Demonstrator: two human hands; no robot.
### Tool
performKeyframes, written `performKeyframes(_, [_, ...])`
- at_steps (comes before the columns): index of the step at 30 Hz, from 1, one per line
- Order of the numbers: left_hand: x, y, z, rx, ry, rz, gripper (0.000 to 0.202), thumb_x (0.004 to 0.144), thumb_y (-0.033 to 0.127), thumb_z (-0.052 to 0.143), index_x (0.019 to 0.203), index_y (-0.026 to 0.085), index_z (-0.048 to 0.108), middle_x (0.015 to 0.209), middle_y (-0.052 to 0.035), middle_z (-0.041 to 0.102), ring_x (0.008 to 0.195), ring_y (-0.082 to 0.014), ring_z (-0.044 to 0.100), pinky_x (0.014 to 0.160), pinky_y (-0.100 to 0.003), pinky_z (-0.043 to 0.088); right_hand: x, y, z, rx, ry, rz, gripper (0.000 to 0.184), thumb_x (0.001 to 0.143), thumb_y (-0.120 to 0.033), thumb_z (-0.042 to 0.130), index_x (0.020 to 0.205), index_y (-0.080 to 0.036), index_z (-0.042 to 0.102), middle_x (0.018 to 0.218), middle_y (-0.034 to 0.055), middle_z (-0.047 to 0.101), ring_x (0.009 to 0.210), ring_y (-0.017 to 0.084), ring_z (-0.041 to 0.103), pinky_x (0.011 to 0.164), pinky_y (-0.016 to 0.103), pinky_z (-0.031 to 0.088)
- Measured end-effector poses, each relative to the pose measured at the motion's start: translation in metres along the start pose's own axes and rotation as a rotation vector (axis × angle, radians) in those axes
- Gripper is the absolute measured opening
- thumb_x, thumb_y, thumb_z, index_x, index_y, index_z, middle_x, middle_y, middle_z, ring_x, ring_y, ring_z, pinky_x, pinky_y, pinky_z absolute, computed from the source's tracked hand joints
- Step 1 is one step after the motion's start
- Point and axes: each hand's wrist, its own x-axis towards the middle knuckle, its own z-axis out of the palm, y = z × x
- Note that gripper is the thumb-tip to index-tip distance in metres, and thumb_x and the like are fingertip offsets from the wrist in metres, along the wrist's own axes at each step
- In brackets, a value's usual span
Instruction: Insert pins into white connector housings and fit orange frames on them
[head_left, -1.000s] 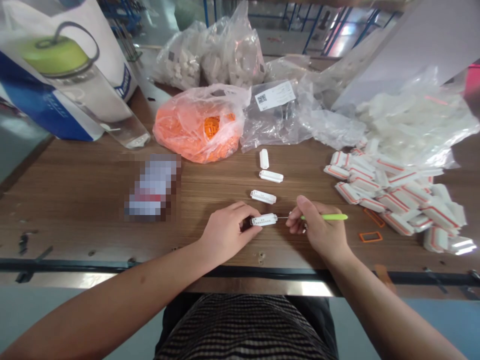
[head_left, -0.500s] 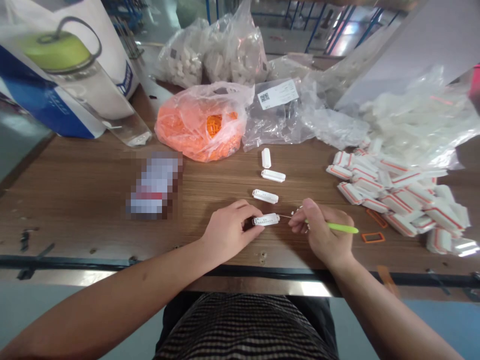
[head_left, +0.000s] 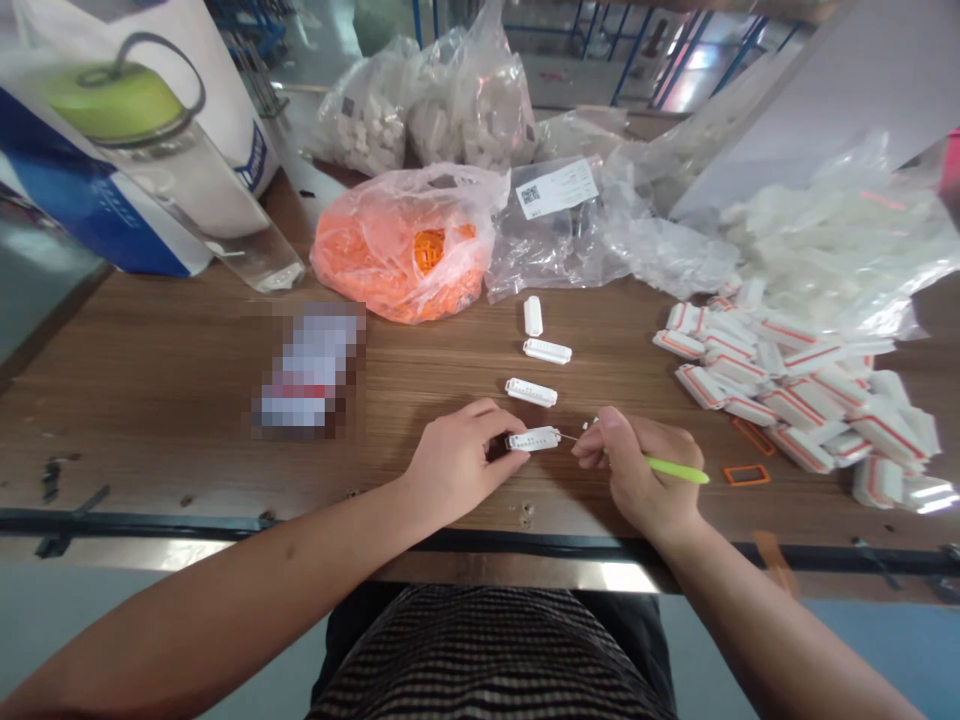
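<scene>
My left hand [head_left: 465, 462] grips a small white plastic block [head_left: 532, 438] at its left end, just above the table. My right hand [head_left: 637, 468] pinches a green-handled metal pick [head_left: 676, 468], whose thin steel tip reaches left to the block's right end. Three more white blocks lie in a loose row above my hands: one [head_left: 531, 392], another [head_left: 547, 351] and one standing lengthwise [head_left: 532, 316]. Between my fingers, the pick's shaft is partly hidden.
The brown wood-grain table [head_left: 172, 420] holds a heap of white, orange-edged pieces [head_left: 787, 390], two orange frames [head_left: 746, 475], an orange-filled plastic bag [head_left: 405, 245], several clear bags [head_left: 555, 225], a blurred packet [head_left: 309, 370] and a boxed bottle [head_left: 127, 150].
The pick's green handle has swung downward toward me as my right hand turned. My left hand and the white block have stayed nearly still.
</scene>
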Motion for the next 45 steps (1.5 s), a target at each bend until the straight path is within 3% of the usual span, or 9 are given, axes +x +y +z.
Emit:
performKeyframes(9, [0.0004, 0.0006, -0.0001, 0.005, -0.003, -0.010, 0.012, 0.082, 0.022, 0.070, 0.094, 0.022, 0.072, 0.086, 0.0007, 0.065, 0.062, -0.0095, 0.053, 0.059, -0.024, 0.041, 0.0019, -0.0007, 0.0023, 0.044, -0.041, 0.033, 0.043, 0.094, -0.030, 0.049, 0.056, -0.020, 0.065, 0.052, -0.0010, 0.065, 0.043, 0.009, 0.060, 0.049, 0.022, 0.049])
performKeyframes(16, [-0.0009, 0.0000, 0.0014, -0.011, 0.011, -0.002, 0.014, 0.081, 0.021, 0.071, 0.095, 0.023, 0.072, 0.087, 0.0015, 0.065, 0.061, -0.0091, 0.053, 0.059, -0.024, 0.041, 0.0012, -0.0013, 0.0025, 0.082, 0.024, 0.035, 0.045, 0.094, -0.033, 0.049, 0.053, -0.021, 0.066, 0.051, -0.0002, 0.066, 0.041, 0.010, 0.059, 0.045, 0.022, 0.048])
performKeyframes(25, [0.0013, -0.0014, -0.0008, -0.007, -0.011, -0.009, 0.016, 0.082, 0.020, 0.070, 0.098, 0.023, 0.072, 0.089, 0.0010, 0.065, 0.064, -0.0102, 0.055, 0.062, -0.026, 0.044, 0.0062, 0.0003, 0.0025, 0.199, -0.027, 0.180, 0.046, 0.092, -0.038, 0.051, 0.053, -0.020, 0.065, 0.049, 0.0010, 0.064, 0.039, 0.010, 0.058, 0.040, 0.022, 0.046])
performKeyframes(45, [0.0006, 0.0001, -0.0003, 0.026, -0.001, 0.006, 0.016, 0.083, 0.022, 0.069, 0.098, 0.024, 0.071, 0.093, -0.0002, 0.067, 0.066, -0.0110, 0.058, 0.064, -0.026, 0.047, 0.0046, 0.0014, 0.0056, 0.299, -0.025, 0.210, 0.049, 0.092, -0.045, 0.051, 0.054, -0.019, 0.066, 0.052, 0.0026, 0.066, 0.041, 0.010, 0.058, 0.040, 0.022, 0.046])
